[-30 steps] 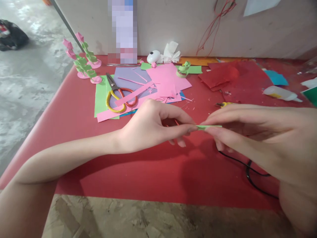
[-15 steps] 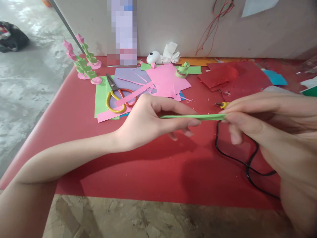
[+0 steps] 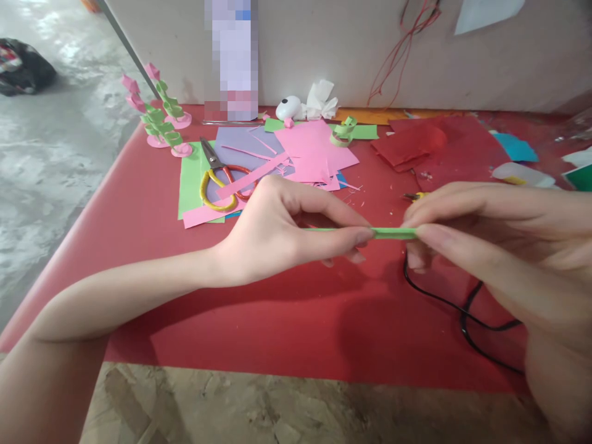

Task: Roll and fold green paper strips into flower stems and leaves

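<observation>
A narrow green paper strip (image 3: pixel 394 234) stretches level between my two hands above the red tabletop (image 3: pixel 296 320). My left hand (image 3: pixel 287 231) pinches it between thumb and forefinger, and part of the strip lies behind that thumb. At the strip's right end, the thumb and fingers of my right hand (image 3: pixel 481 240) are closed on it. Behind my left hand lie scissors (image 3: pixel 210 190) with one yellow and one red handle loop, a pink strip (image 3: pixel 253 176) across them. Close behind my right fingers shows a small yellow-handled tool (image 3: pixel 419 196), mostly hidden.
Pink paper (image 3: pixel 314 154), purple paper (image 3: pixel 231 137) and green paper (image 3: pixel 189 179) lie toward the back. Several paper flowers (image 3: pixel 160 120) stand at the back left. A curled green strip (image 3: pixel 343 132) rests on the pink sheet. A black cord (image 3: pixel 435 296) loops under my right hand.
Both hands still hold the green strip, which sits slightly lower. My left fingertips grip it more closely, and a shorter flat stretch shows between the hands. My right fingers have shifted a little left.
</observation>
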The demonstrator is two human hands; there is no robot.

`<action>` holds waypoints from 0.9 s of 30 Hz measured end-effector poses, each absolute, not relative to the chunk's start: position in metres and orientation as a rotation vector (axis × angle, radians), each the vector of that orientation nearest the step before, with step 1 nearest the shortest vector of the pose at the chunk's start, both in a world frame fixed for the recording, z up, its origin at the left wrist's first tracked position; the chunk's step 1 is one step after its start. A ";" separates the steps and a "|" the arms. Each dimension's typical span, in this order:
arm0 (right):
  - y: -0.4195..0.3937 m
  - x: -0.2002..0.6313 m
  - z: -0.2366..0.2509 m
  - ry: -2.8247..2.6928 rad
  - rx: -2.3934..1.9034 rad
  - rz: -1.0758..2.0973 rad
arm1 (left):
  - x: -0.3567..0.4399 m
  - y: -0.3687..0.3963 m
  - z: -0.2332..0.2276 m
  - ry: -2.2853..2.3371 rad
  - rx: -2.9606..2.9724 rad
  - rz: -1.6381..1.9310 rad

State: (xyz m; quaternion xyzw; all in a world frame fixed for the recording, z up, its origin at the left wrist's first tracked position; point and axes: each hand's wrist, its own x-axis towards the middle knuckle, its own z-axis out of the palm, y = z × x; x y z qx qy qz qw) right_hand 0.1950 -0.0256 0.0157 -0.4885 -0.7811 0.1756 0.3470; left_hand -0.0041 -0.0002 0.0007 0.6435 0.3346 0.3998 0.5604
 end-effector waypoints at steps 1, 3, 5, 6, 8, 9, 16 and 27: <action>-0.025 0.194 0.016 -2.037 -1.228 0.481 | -0.004 0.000 0.001 0.786 1.514 0.930; -0.025 0.191 0.016 -2.064 -1.163 0.487 | -0.004 0.000 0.001 0.759 1.513 0.904; -0.024 0.190 0.016 -2.099 -1.135 0.467 | -0.003 -0.001 0.000 0.732 1.533 0.880; -0.024 0.189 0.015 -2.114 -1.130 0.469 | -0.003 0.000 0.000 0.723 1.551 0.867; -0.023 0.188 0.013 -2.126 -1.131 0.486 | -0.003 0.000 -0.002 0.713 1.592 0.831; -0.023 0.187 0.012 -2.120 -1.138 0.490 | -0.003 0.001 -0.002 0.717 1.616 0.814; -0.021 0.185 0.008 -2.133 -1.293 0.514 | -0.002 0.001 -0.007 0.767 1.754 0.755; -0.015 0.191 0.021 -2.180 -1.243 0.637 | -0.005 0.001 -0.001 0.751 1.739 0.746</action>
